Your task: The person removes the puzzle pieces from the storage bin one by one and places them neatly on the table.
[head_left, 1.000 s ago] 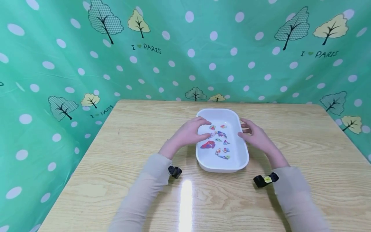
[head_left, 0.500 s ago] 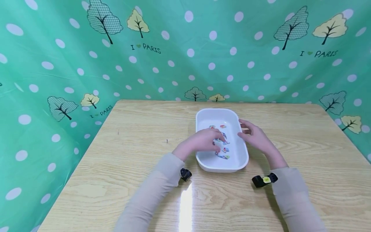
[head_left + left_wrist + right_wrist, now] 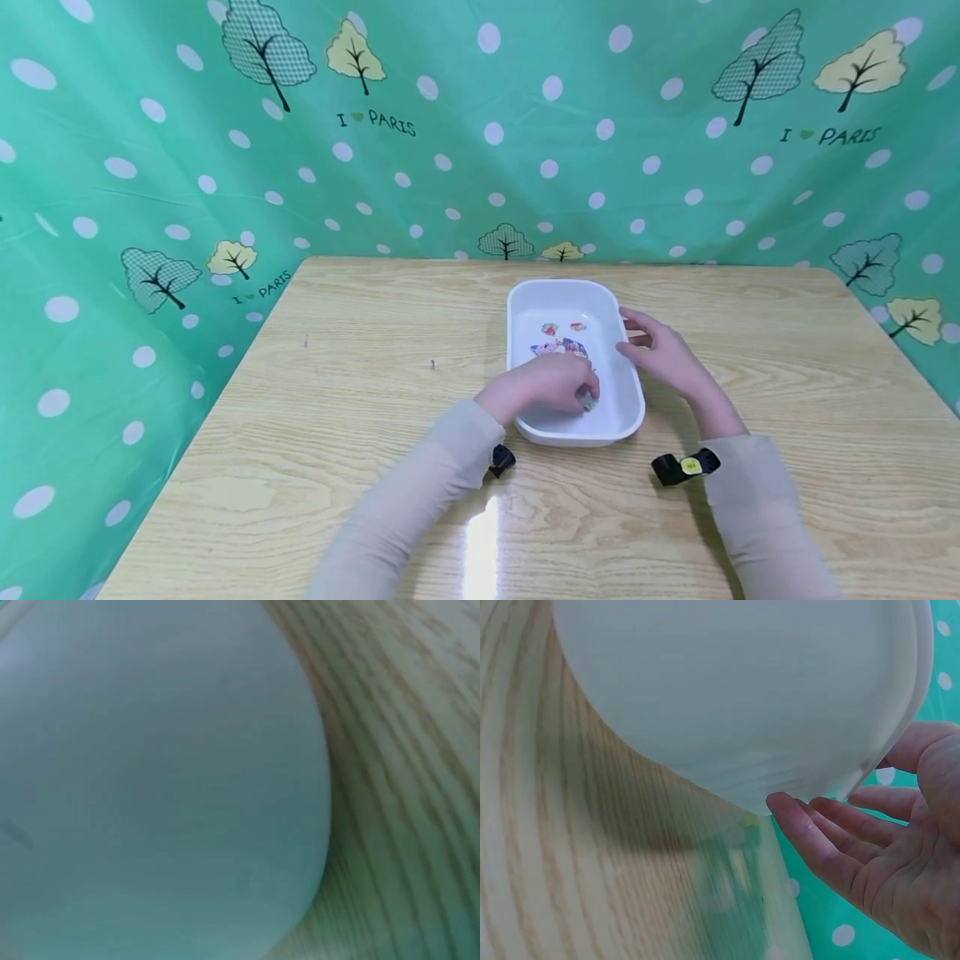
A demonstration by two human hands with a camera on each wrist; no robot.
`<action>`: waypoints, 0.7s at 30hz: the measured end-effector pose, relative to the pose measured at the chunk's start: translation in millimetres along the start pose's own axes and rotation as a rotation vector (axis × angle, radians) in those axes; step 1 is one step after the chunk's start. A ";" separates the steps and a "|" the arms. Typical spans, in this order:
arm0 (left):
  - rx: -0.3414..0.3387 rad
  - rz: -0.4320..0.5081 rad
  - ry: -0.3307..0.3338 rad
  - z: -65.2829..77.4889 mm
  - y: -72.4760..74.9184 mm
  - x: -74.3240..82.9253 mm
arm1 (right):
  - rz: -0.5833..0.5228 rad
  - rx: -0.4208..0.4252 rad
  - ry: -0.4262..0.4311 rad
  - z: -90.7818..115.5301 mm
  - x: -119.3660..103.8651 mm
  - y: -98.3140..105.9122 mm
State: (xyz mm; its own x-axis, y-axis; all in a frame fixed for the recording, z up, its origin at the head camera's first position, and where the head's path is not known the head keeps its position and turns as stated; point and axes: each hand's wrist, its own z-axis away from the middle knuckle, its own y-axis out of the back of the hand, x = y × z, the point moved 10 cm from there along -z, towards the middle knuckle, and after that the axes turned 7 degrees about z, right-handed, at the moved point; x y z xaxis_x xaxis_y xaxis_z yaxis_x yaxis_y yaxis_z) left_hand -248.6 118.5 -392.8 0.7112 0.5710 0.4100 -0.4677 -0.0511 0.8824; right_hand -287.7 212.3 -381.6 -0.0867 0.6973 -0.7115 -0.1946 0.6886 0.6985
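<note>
A green cloth with white polka dots and printed trees (image 3: 450, 196) hung behind and to the sides. In front stood a pale wood-grain surface (image 3: 360, 400), and on it a white rectangular plastic tray with rounded corners (image 3: 573, 438). Pale grey sleeves (image 3: 412, 500) reached in from the near edge.

The left hand (image 3: 546, 383) was down inside the tray's near half, fingers bent toward the bottom. The right hand (image 3: 657, 348) rested against the tray's outer right wall, its grip wide, fingers spread along the wall rather than wrapped round it. Black wrist cameras (image 3: 686, 466) sat by both cuffs.

Smallest were thin, flat, colourful cut-outs on the tray bottom: a purple-and-blue pair (image 3: 573, 347) beyond the left hand, and two little reddish ones (image 3: 578, 327) farther back. A pale green piece (image 3: 590, 404) showed at the left fingertips; whether that grip held it, I cannot tell.

Being so thin, a piece could well slip from the fingertips or bend, and a sideways push could slide the tray, since the right hand merely braced it.
</note>
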 end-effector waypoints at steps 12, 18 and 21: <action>-0.017 0.013 0.026 -10.6 -9.8 -1.9 | -0.036 -0.007 0.000 -0.6 0.9 -0.5; -0.023 0.055 0.039 -10.8 -11.3 -3.7 | -0.046 -0.004 0.005 0.8 -0.7 -0.5; -0.025 0.070 0.052 -10.4 -11.9 -5.1 | -0.049 -0.002 0.007 1.2 -0.5 -0.6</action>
State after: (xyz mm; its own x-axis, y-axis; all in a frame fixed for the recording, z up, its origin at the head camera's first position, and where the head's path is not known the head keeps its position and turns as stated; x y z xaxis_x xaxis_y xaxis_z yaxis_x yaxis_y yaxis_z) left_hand -252.1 124.7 -407.8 0.6488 0.6083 0.4571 -0.5285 -0.0720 0.8459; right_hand -286.4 211.8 -381.6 -0.0834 0.6613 -0.7455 -0.2003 0.7217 0.6626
